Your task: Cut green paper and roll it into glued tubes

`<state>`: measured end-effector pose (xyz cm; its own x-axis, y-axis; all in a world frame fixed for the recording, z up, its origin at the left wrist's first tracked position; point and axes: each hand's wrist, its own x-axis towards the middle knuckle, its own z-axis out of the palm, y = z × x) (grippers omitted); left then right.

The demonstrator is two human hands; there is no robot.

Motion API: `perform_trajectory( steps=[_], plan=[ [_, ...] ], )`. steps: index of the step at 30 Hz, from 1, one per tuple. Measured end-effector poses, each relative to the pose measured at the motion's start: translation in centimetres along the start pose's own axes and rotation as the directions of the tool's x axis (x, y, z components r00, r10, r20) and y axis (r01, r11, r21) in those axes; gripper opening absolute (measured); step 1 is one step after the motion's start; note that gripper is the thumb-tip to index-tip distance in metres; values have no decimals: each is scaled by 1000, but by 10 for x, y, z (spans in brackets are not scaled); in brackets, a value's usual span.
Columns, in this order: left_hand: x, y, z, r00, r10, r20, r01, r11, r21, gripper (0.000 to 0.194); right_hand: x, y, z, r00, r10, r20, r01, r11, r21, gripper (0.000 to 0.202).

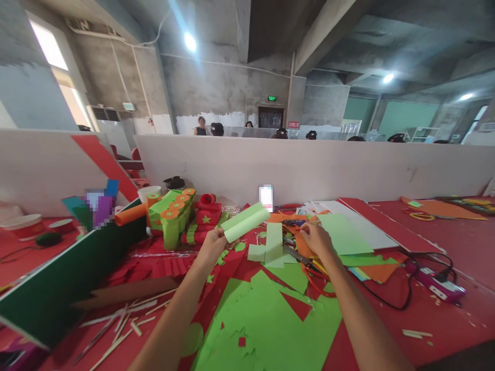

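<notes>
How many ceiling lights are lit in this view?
3: the left light, above and left of the green sign; the middle light, right of the picture's center; and the right light, near the right edge. Ceiling beams may hide more.

A: Status?
B: Left hand (pixel 211 246) is gripping a curled pale-green sheet (pixel 244 222) by one end. Right hand (pixel 316 239) is hovering by orange paper (pixel 303 246), next to scissors (pixel 298 255); contact unclear.
A: Below?
B: Big green sheet (pixel 278 335) is lying nearer the camera on the red table (pixel 460 330), holes showing.
A: Left side?
B: Green paper pieces (pixel 170 233) with orange discs (pixel 170 213) are standing; wooden sticks (pixel 135 328) are lying scattered nearer.
</notes>
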<state>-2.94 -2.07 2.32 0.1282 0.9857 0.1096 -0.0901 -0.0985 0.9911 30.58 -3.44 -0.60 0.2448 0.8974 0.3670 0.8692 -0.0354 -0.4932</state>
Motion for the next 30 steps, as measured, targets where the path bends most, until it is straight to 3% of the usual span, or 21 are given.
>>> perform_trajectory(
  steps=[5,10,22,30],
  plan=[
    [-1,-6,6,970,-72,230,27,981,193,29,7,16,0,994,96,-46,-101,987,-122,20],
    [-4,-12,11,914,-93,396,-9,969,247,19,12,22,5,985,168,-43,-173,969,-174,31],
    [-6,-15,15,903,-98,418,-39,950,309,17,16,22,15,973,229,5,-223,952,-209,40],
    [-7,-17,14,912,-78,402,-22,971,239,15,20,23,13,973,226,-37,-228,971,-72,34]
  ],
)
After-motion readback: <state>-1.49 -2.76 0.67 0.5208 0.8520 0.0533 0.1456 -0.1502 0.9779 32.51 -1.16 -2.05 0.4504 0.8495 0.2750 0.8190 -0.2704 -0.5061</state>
